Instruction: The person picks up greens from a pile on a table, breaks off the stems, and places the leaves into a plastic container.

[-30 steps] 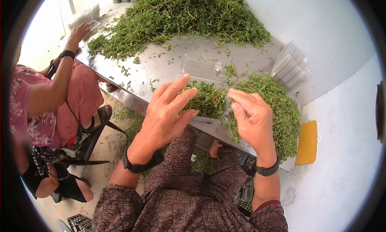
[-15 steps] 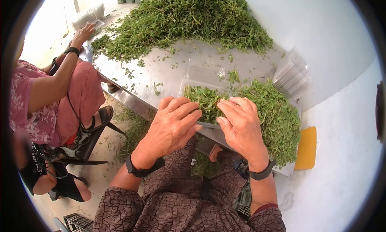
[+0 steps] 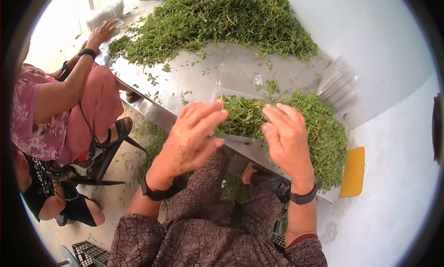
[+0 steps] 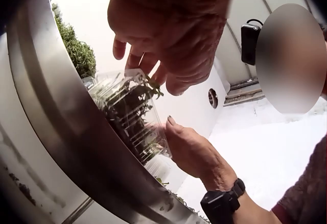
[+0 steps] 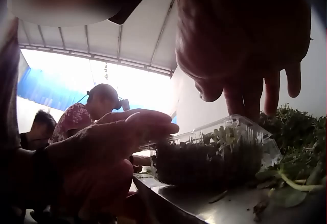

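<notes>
A clear plastic box full of green leafy stems (image 3: 243, 119) sits at the table's front edge, its transparent lid (image 3: 238, 82) folded back behind it. At the box's left end is my left hand (image 3: 187, 139), fingers spread and relaxed, holding nothing. My right hand (image 3: 289, 139) hovers by the right end, fingers loosely bent and empty. The right wrist view has the filled box (image 5: 209, 155) between the left hand (image 5: 117, 132) and the right hand (image 5: 245, 45). In the left wrist view, fingers of both hands are near the box walls (image 4: 135, 114); whether they touch is unclear.
Loose greens (image 3: 323, 142) lie right of the box, and a large heap (image 3: 231, 21) covers the back of the metal table (image 3: 194, 72). Stacked empty boxes (image 3: 340, 86) lean by the wall. A yellow board (image 3: 353, 172) stands at right. Another person (image 3: 69, 100) sits at left.
Both hands came down onto the greens in the box, closer together, then lifted and moved apart again. The other person's hand shifted slightly.
</notes>
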